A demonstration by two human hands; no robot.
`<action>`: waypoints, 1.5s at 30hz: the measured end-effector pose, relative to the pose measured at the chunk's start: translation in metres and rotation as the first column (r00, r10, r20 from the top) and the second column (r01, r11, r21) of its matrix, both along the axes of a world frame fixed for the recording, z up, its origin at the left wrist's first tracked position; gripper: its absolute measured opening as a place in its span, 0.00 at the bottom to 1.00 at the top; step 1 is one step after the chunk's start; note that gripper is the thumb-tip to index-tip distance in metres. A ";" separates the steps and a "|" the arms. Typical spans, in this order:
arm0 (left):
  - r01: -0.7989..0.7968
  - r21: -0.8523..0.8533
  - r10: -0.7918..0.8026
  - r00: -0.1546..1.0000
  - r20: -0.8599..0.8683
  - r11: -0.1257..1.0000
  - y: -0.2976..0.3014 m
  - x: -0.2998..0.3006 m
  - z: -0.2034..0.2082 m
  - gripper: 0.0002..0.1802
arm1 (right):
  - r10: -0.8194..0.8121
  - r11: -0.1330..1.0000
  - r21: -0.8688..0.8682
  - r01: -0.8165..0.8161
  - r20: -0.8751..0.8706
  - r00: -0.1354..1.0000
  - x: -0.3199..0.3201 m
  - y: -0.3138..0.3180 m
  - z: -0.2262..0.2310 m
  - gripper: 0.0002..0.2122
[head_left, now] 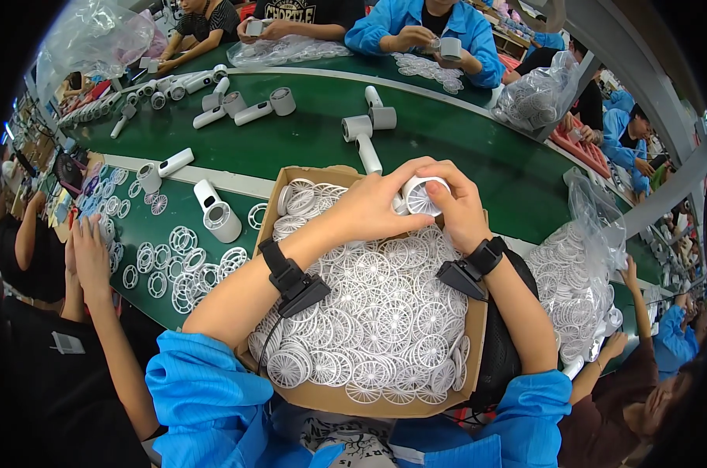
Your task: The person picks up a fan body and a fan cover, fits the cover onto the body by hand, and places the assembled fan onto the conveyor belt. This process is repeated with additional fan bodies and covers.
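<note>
both hands, left hand [373, 204] and right hand [459, 204], are closed around a white fan head [424, 195], held above the cardboard box [279, 186] of white grilles [385, 312]. judged light, stiff, smooth plastic; thin grille spokes look fragile, so grip the rim.

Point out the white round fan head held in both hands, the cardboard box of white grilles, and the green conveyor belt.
white round fan head [424, 196], head view, grille face
cardboard box [274, 204], head view, left wall
green conveyor belt [447, 148], head view, bare stretch
</note>
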State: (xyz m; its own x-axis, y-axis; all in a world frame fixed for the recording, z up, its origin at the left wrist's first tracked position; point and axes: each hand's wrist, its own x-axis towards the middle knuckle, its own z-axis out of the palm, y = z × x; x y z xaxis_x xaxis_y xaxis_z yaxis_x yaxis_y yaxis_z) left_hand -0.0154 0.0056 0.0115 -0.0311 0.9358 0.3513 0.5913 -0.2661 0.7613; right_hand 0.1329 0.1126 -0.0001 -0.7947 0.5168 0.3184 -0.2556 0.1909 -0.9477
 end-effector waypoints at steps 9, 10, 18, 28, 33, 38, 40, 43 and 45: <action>-0.028 0.026 0.029 0.999 -0.031 0.999 0.000 0.000 -0.003 0.41 | -0.003 0.996 0.090 0.007 -0.038 0.999 -0.001 -0.002 0.001 0.13; -0.027 0.026 0.028 0.999 -0.030 0.999 0.000 0.001 -0.003 0.41 | 0.000 1.000 -0.027 0.000 -0.006 1.000 -0.002 -0.006 0.005 0.15; 0.226 -0.122 -0.062 0.664 0.745 0.966 0.002 -0.003 -0.001 0.26 | 0.075 0.977 -0.203 -0.062 0.061 0.995 -0.005 -0.010 0.007 0.26; 0.171 -0.125 -0.036 0.714 0.699 0.977 0.004 -0.003 -0.002 0.25 | 0.069 0.983 -0.174 -0.056 0.073 0.995 -0.004 -0.009 0.007 0.25; 0.203 -0.160 -0.022 0.683 0.730 0.966 0.005 -0.005 -0.001 0.25 | 0.078 0.962 -0.270 -0.052 0.088 0.993 -0.002 -0.008 0.008 0.23; 0.205 -0.149 -0.042 0.708 0.705 0.967 0.006 -0.003 -0.001 0.25 | 0.091 0.924 -0.369 -0.098 -0.036 0.995 -0.002 0.001 0.003 0.24; 0.214 -0.147 -0.051 0.711 0.701 0.966 0.005 -0.004 -0.002 0.25 | 0.088 0.885 -0.449 -0.118 -0.088 0.992 -0.001 0.000 0.005 0.25; 0.224 -0.150 -0.056 0.709 0.703 0.963 0.004 -0.005 -0.001 0.25 | 0.074 0.856 -0.504 -0.112 -0.095 0.993 0.000 -0.001 0.007 0.25; 0.235 -0.160 -0.054 0.702 0.710 0.959 0.004 -0.005 -0.001 0.25 | 0.066 0.840 -0.531 -0.109 -0.098 0.993 0.000 -0.001 0.007 0.25</action>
State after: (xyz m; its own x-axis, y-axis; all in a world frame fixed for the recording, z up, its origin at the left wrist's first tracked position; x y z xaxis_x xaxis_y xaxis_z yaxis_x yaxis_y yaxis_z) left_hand -0.0209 0.0095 0.0104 -0.0379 0.9969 0.0691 -0.1595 -0.0743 0.9844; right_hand 0.1327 0.1116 0.0065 -0.8303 0.5528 0.0714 -0.3193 -0.3667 -0.8738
